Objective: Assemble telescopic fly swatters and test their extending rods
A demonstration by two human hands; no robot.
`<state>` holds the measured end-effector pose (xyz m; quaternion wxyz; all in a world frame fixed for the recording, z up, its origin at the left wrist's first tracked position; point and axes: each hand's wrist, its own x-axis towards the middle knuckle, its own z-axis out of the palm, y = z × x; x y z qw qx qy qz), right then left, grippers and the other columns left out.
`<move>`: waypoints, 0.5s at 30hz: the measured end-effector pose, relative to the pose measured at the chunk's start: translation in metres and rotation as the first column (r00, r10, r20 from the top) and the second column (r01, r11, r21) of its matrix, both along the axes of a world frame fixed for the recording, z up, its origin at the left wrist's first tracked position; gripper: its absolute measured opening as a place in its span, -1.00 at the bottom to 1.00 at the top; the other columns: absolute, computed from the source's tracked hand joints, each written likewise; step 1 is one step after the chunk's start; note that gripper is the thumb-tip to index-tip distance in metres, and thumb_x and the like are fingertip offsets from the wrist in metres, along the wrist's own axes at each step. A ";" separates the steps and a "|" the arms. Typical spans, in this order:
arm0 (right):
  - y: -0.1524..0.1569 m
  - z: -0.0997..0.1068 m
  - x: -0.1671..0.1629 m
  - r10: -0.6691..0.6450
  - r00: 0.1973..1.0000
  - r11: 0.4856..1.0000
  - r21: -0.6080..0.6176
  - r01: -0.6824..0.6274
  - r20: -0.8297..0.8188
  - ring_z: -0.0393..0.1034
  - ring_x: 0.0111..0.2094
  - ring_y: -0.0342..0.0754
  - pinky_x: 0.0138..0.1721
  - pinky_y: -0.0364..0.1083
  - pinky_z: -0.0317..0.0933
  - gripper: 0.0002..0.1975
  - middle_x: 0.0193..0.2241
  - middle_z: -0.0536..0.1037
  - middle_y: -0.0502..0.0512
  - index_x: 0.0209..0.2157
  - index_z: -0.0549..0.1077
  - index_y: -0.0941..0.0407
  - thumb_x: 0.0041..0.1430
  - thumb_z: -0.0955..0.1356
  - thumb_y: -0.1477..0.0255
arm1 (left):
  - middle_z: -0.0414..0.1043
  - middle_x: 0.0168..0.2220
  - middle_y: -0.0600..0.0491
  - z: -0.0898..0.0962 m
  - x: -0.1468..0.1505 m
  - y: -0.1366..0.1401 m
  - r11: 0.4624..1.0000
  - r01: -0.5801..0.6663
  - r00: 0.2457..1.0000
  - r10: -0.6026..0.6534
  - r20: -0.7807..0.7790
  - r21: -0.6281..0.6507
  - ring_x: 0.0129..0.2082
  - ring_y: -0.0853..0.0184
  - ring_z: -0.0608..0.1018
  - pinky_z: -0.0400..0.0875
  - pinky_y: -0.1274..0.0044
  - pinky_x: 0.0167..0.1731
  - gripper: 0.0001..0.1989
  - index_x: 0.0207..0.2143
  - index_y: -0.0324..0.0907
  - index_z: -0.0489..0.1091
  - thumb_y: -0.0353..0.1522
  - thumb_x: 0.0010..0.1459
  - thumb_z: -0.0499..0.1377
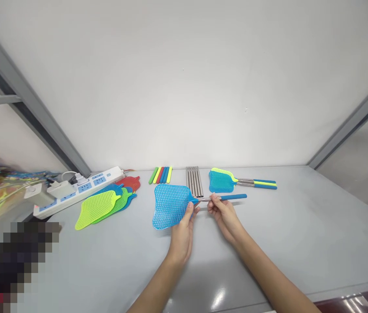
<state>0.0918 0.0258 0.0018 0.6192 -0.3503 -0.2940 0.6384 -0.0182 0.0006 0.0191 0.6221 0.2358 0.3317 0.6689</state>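
A blue fly swatter (171, 206) with a metal rod and blue grip is held above the table between both hands. My left hand (184, 230) pinches the neck of its mesh head. Around the metal rod, close to the blue grip, the fingers of my right hand (224, 215) are closed. Behind it lie several bare metal rods (194, 180) side by side. To their left is a row of coloured handle grips (160, 175). On the right, swatters with blue and yellow-green heads (222, 180) lie stacked, with rods and grips attached.
Loose swatter heads (97, 209) in yellow-green, green and blue lie at left, with a red head (130, 183) behind. A white power strip (86, 188) with plugged-in adapters runs beside them. Plastic-wrapped items (4, 187) are at far left. A wall backs the grey table (301, 226).
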 end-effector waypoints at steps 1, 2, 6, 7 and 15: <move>0.000 0.000 0.000 -0.001 1.000 1.000 -0.015 0.001 -0.012 0.17 -0.56 -0.23 -0.50 -0.20 0.09 -0.81 -0.63 0.31 -0.03 -0.52 0.38 0.18 -0.14 0.37 0.33 | 0.36 -0.18 0.07 0.000 0.000 0.000 1.000 0.003 1.000 -0.003 0.000 0.001 -0.15 0.30 0.39 0.24 0.40 -0.11 -0.71 -0.22 -0.10 0.33 -0.42 -0.08 0.16; 0.001 0.000 0.001 -0.003 1.000 1.000 -0.029 0.002 -0.025 0.17 -0.56 -0.23 -0.50 -0.20 0.09 -0.80 -0.63 0.31 -0.03 -0.50 0.39 0.18 -0.15 0.38 0.33 | 0.36 -0.17 0.07 0.000 0.001 0.000 1.000 0.007 1.000 -0.007 0.000 0.004 -0.14 0.29 0.38 0.24 0.40 -0.11 -0.69 -0.21 -0.09 0.33 -0.43 -0.08 0.15; 0.004 0.001 0.005 -0.030 0.998 0.998 -0.055 0.027 -0.048 0.18 -0.56 -0.21 -0.51 -0.20 0.10 -0.76 -0.63 0.31 -0.04 -0.45 0.40 0.17 -0.17 0.38 0.30 | 0.37 -0.16 0.03 0.000 0.000 0.001 1.000 0.020 0.999 -0.021 0.034 0.013 -0.15 0.28 0.40 0.25 0.40 -0.14 -0.69 -0.20 -0.13 0.33 -0.45 -0.08 0.14; 0.004 0.001 0.006 -0.042 0.998 0.998 -0.057 0.039 -0.046 0.18 -0.56 -0.21 -0.52 -0.20 0.09 -0.75 -0.63 0.31 -0.04 -0.44 0.40 0.17 -0.17 0.38 0.30 | 0.37 -0.16 0.03 -0.001 0.000 0.001 1.000 0.004 0.999 -0.005 0.051 0.012 -0.17 0.29 0.41 0.26 0.41 -0.15 -0.69 -0.20 -0.14 0.33 -0.45 -0.08 0.13; 0.009 0.004 0.021 -0.164 0.986 0.985 -0.048 0.165 0.021 0.20 -0.57 -0.19 -0.57 -0.19 0.08 -0.77 -0.62 0.31 -0.03 -0.46 0.39 0.14 -0.14 0.36 0.27 | 0.41 -0.25 0.03 -0.004 -0.004 0.005 0.999 -0.048 0.994 0.049 0.102 -0.006 -0.27 0.35 0.44 0.29 0.49 -0.23 -0.75 -0.27 -0.19 0.35 -0.43 -0.08 0.12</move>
